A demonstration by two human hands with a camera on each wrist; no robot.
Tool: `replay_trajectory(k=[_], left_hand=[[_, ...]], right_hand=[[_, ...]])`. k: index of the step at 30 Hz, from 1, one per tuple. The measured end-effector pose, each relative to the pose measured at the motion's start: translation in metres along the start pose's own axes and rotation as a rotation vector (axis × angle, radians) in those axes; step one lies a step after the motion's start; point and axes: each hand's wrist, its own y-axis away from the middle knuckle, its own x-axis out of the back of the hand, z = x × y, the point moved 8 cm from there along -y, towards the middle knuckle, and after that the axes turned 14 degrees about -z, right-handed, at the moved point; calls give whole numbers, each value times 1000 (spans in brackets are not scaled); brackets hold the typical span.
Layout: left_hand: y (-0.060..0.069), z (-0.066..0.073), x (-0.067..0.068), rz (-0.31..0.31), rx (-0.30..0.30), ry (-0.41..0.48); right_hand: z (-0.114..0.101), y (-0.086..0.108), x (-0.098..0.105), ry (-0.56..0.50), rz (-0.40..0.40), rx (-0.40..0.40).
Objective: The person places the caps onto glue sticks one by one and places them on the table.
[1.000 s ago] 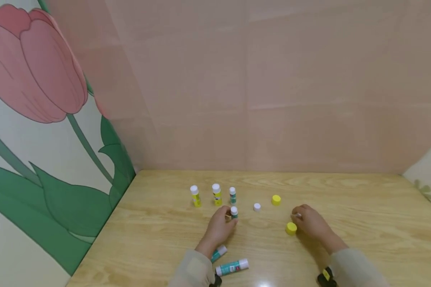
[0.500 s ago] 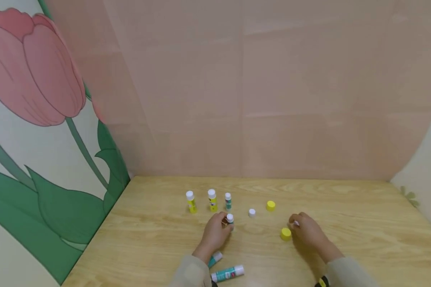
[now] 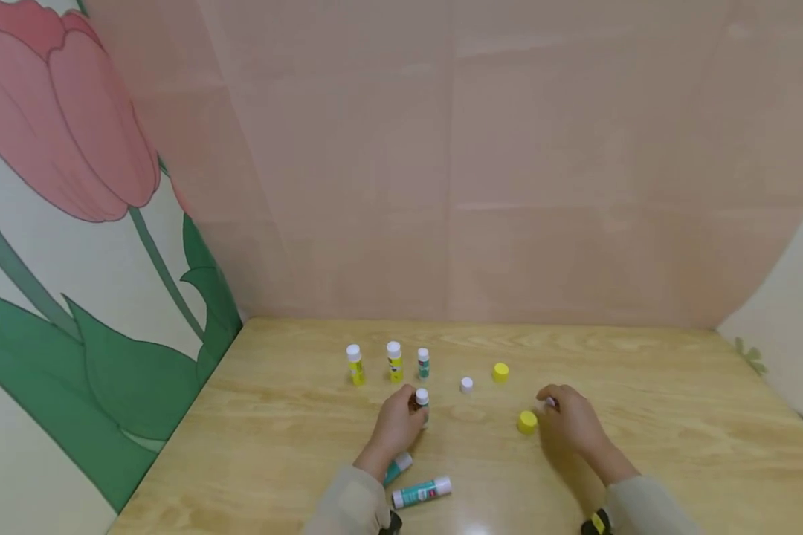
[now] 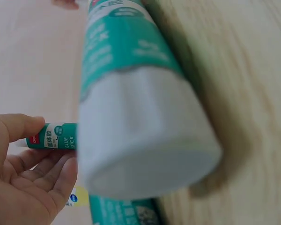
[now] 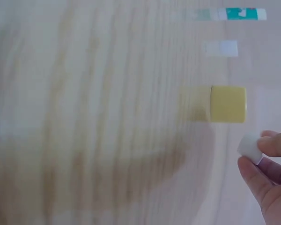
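My left hand [image 3: 398, 429] grips a teal glue stick [image 3: 422, 401] with a white top, upright, close in front of a standing small teal stick [image 3: 424, 363]. In the left wrist view the thumb and fingers hold the teal stick [image 4: 51, 136] by its sides. My right hand [image 3: 575, 421] pinches a small white cap [image 5: 250, 148] between thumb and fingers, beside a yellow cap [image 3: 526, 423]. Another yellow cap [image 3: 500, 372] and a white cap [image 3: 466, 385] lie between the hands, farther back.
Two yellow glue sticks with white tops, one [image 3: 355, 365] left of the other [image 3: 395, 362], stand at the back of the wooden table [image 3: 274, 416]. Near the left forearm lie two teal glue sticks, one [image 3: 422, 492] in front and one [image 3: 398, 469] partly hidden by the wrist.
The head view has shifted a little. Both hands keep their holds and stay in nearly the same places over the table, and the standing sticks and loose caps have not moved.
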Motion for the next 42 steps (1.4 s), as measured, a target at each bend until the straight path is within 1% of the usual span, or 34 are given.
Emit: replay_trajectory(k=[3, 8, 14, 17, 19, 22, 26, 31, 36, 40, 42], left_hand=[[0, -1, 1, 3, 18, 9], [0, -2, 2, 0, 57, 24], [0, -1, 2, -23, 98, 69], [1, -1, 1, -33, 106, 94], [2, -1, 1, -31, 101, 94], [4, 2, 0, -12, 73, 83], [7, 7, 0, 9, 31, 43], [8, 11, -1, 2, 26, -6], [11, 14, -2, 1, 32, -36], [13, 17, -3, 0, 45, -39], [14, 19, -4, 4, 32, -50]], right_hand=[[-4, -2, 2, -14, 3, 1], [-8, -5, 1, -38, -20, -7], [-8, -7, 0, -49, -21, -29], [-9, -5, -1, -69, -26, -43], [-10, -4, -2, -89, -32, -55], [-12, -2, -3, -115, -34, -61], [-17, 1, -1, -134, -8, -35], [-21, 5, 2, -158, 26, 10], [-24, 9, 3, -165, 32, 35], [-25, 10, 2, -175, 18, 34], [-26, 9, 2, -176, 14, 27]])
